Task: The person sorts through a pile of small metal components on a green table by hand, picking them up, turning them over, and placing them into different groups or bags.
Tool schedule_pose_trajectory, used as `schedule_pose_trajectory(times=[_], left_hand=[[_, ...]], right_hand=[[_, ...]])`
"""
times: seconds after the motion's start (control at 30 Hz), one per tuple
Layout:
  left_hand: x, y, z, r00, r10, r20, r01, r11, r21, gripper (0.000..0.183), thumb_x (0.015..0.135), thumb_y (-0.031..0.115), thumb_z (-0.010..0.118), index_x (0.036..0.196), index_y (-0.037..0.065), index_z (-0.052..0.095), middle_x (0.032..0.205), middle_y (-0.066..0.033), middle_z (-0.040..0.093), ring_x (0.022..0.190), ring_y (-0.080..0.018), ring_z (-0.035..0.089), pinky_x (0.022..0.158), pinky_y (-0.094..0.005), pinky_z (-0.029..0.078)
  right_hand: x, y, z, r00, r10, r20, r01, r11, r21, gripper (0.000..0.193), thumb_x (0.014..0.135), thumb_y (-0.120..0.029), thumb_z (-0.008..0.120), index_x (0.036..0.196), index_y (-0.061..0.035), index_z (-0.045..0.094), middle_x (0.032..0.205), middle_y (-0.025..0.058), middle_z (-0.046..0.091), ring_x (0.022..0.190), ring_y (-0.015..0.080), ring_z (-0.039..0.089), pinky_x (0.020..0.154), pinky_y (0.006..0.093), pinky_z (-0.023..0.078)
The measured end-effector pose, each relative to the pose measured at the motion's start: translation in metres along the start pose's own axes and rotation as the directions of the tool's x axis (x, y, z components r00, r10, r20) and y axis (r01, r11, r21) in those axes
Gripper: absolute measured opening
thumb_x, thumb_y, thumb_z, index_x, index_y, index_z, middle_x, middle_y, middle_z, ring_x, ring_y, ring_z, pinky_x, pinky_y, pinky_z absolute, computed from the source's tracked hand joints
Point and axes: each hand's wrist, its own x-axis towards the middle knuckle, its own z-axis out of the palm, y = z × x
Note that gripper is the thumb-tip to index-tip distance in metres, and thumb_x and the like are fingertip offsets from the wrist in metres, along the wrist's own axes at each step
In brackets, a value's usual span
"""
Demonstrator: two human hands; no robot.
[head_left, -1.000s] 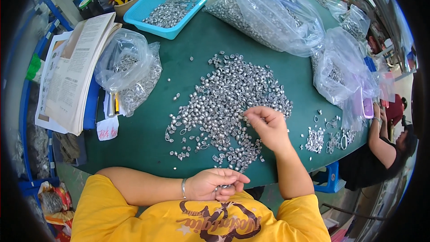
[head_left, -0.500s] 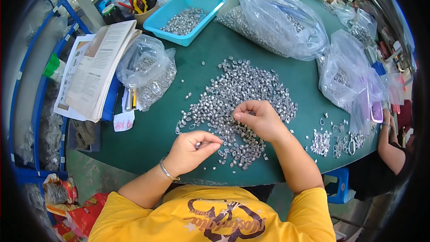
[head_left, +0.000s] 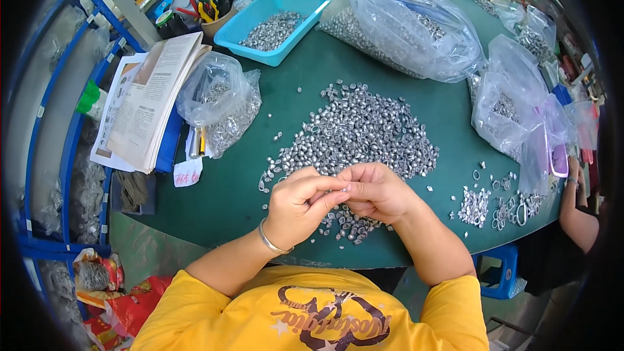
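Observation:
My left hand [head_left: 301, 205] and my right hand [head_left: 378, 193] meet at the fingertips above the near part of a pile of small silver metal pieces [head_left: 364, 130]. Both hands are closed, thumb against forefinger. Whatever lies between the fingertips is tiny and mostly covered, so I cannot make it out. The pile's pieces look like little hollow oval or drop-shaped settings, spread on the green table [head_left: 273, 91]. Some of them lie under and in front of my hands, partly hidden. A metal bangle [head_left: 272, 239] circles my left wrist.
A blue basket [head_left: 224, 42] of metal pieces stands at the back left, beside pliers [head_left: 207, 3]. Papers [head_left: 146, 104] and a clear bag [head_left: 218, 104] lie left. Large bags of parts [head_left: 416, 32] stand behind. Small sorted heaps [head_left: 474, 207] lie right, near another person's arm [head_left: 575, 211].
My left hand has moved right and up, and my right hand has come slightly down, so their fingertips now touch. The view has shifted slightly.

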Motion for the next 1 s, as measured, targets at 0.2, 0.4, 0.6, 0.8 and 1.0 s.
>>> schedule_pose_trajectory(times=[0.2, 0.4, 0.6, 0.8, 1.0], left_hand=[[-0.005, -0.022, -0.012, 0.803, -0.519, 0.294, 0.432, 0.168, -0.886, 0.005, 0.083, 0.007, 0.051, 0.087, 0.005, 0.052, 0.074, -0.0030, 0.049, 0.056, -0.0079, 0.041, 0.043, -0.0178, 0.032], [0.005, -0.028, -0.022, 0.736, -0.576, 0.356, 0.494, 0.098, -0.864, 0.011, 0.086, 0.015, 0.046, 0.082, 0.006, 0.052, 0.077, -0.0044, 0.046, 0.056, -0.0095, 0.041, 0.042, -0.0183, 0.032], [-0.003, -0.029, -0.002, 0.971, -0.196, 0.136, 0.171, 0.970, 0.171, 0.008, 0.067, 0.005, 0.070, 0.073, 0.004, 0.066, 0.060, -0.0038, 0.053, 0.052, -0.0120, 0.049, 0.049, -0.0238, 0.039], [-0.008, -0.029, 0.007, 0.971, -0.161, 0.177, 0.075, 0.908, 0.413, 0.011, 0.066, 0.010, 0.070, 0.074, 0.006, 0.064, 0.064, -0.0082, 0.053, 0.056, -0.0239, 0.053, 0.052, -0.0305, 0.044], [-0.008, -0.025, 0.007, 0.966, -0.196, 0.167, 0.104, 0.891, 0.443, 0.015, 0.066, 0.010, 0.070, 0.079, 0.005, 0.064, 0.066, -0.0090, 0.054, 0.059, -0.0256, 0.055, 0.054, -0.0315, 0.045]], right_hand=[[-0.017, -0.024, -0.001, 0.869, -0.449, -0.208, -0.067, 0.309, -0.949, 0.011, 0.074, -0.014, 0.063, 0.076, -0.0027, 0.064, 0.064, 0.0095, 0.060, 0.057, 0.0193, 0.058, 0.055, 0.0310, 0.046], [-0.015, 0.000, 0.002, 0.913, -0.406, -0.029, -0.105, -0.165, -0.981, 0.013, 0.069, -0.016, 0.065, 0.071, -0.0042, 0.059, 0.072, 0.0113, 0.059, 0.068, 0.0296, 0.059, 0.062, 0.0391, 0.047], [-0.016, 0.002, 0.005, 0.903, -0.426, -0.056, -0.186, -0.270, -0.945, 0.013, 0.067, -0.013, 0.067, 0.074, -0.0042, 0.061, 0.071, 0.0110, 0.060, 0.066, 0.0285, 0.058, 0.059, 0.0372, 0.047], [-0.009, -0.010, -0.005, 0.906, -0.419, -0.063, -0.017, 0.114, -0.993, 0.015, 0.069, -0.008, 0.065, 0.083, -0.0026, 0.063, 0.060, 0.0058, 0.055, 0.053, 0.0158, 0.052, 0.050, 0.0275, 0.042], [-0.003, -0.009, -0.020, 0.940, -0.292, -0.175, 0.029, 0.582, -0.813, 0.011, 0.080, -0.004, 0.058, 0.088, 0.0013, 0.063, 0.069, -0.0013, 0.058, 0.061, 0.0035, 0.047, 0.054, 0.0176, 0.039]])
